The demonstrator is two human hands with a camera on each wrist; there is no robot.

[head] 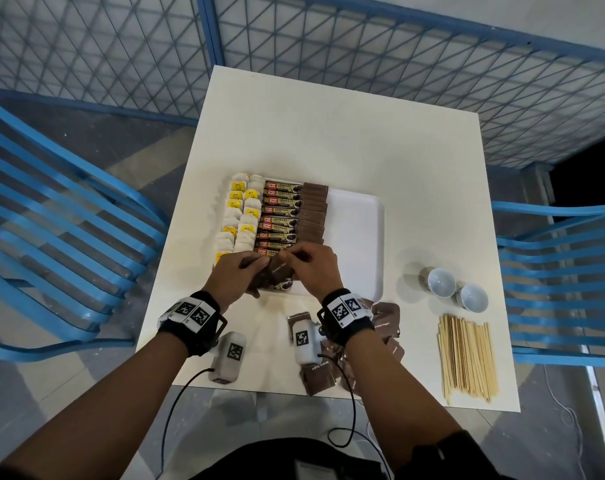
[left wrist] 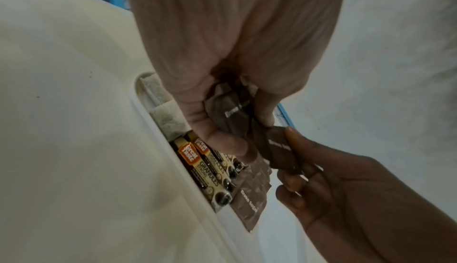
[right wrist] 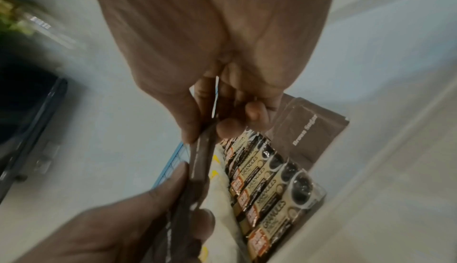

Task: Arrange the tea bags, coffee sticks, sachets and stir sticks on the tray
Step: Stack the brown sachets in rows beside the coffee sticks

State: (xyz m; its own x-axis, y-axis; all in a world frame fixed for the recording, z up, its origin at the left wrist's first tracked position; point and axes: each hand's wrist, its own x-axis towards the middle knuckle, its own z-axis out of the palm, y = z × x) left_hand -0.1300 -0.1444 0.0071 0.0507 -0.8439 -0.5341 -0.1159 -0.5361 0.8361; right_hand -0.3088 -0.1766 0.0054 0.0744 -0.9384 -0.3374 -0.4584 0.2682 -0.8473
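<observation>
Head view: flat, matte brown paper sachets (head: 277, 271), a small stack, sit above the white tray's (head: 356, 237) near edge on the bench (head: 328, 133). Left hand (head: 237, 271) fingers curl round it; right hand (head: 311, 268) fingers pinch 1 sachet.

Head view high above the tray (head: 356, 216); both wrist views close, facing its near corner.
</observation>
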